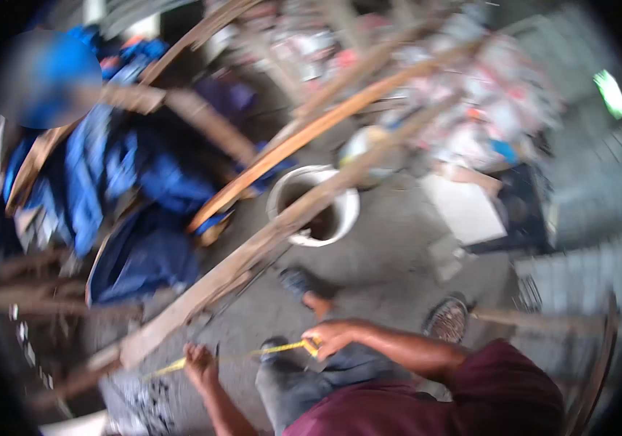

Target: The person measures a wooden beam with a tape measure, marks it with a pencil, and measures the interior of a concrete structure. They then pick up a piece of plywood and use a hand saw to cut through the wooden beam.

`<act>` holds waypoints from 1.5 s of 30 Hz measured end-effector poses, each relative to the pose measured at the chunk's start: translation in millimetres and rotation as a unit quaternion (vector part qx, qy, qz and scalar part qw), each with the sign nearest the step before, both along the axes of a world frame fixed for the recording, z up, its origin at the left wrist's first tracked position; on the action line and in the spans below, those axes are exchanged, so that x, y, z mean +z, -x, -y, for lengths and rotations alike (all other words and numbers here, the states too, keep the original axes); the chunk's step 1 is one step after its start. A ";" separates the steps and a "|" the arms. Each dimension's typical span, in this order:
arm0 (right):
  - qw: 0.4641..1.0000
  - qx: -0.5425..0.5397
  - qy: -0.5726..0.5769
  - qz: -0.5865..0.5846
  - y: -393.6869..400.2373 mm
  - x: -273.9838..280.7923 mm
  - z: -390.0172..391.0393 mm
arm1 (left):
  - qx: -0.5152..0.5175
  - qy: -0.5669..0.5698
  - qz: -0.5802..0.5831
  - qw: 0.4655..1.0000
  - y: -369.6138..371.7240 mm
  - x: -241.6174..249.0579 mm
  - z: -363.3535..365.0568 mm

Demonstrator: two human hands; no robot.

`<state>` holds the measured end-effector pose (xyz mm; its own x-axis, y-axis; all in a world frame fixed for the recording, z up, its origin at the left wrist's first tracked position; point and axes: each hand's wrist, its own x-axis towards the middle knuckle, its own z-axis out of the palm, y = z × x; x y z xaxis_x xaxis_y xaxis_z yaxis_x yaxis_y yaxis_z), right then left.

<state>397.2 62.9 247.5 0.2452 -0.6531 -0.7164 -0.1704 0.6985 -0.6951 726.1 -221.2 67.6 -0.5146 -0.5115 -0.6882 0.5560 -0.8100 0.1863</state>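
Observation:
A yellow tape measure (287,348) is drawn out across my lap between my two hands. My right hand (330,338) is closed around its yellow end, where the case seems to be; blur hides the detail. My left hand (200,363) pinches the blade, and a yellow stretch runs on past it to the lower left. A thin dark item stands up beside the left fingers, too blurred to name. Just beyond the hands, a long rough wooden beam (231,272) crosses the view diagonally.
A white bucket (351,211) stands behind the beam. An orange-brown plank (282,152) slants above it. Blue tarpaulin (86,182) lies heaped at left, near a person in blue headwear (60,62). Bags (485,102) pile up at back right; a round dish (447,321) sits right of my feet.

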 end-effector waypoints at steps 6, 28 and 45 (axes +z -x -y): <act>0.991 -0.089 0.040 -0.096 -94.6 31.6 -99.8 | -0.060 0.041 0.174 0.982 8.3 65.5 5.1; 0.911 -0.383 -0.016 -0.150 81.1 92.3 -531.1 | -0.513 0.315 0.188 0.776 408.7 128.2 -421.2; 0.686 -0.663 -0.110 -0.278 390.0 143.3 -668.2 | -0.793 0.136 -0.075 0.589 745.3 100.9 -590.8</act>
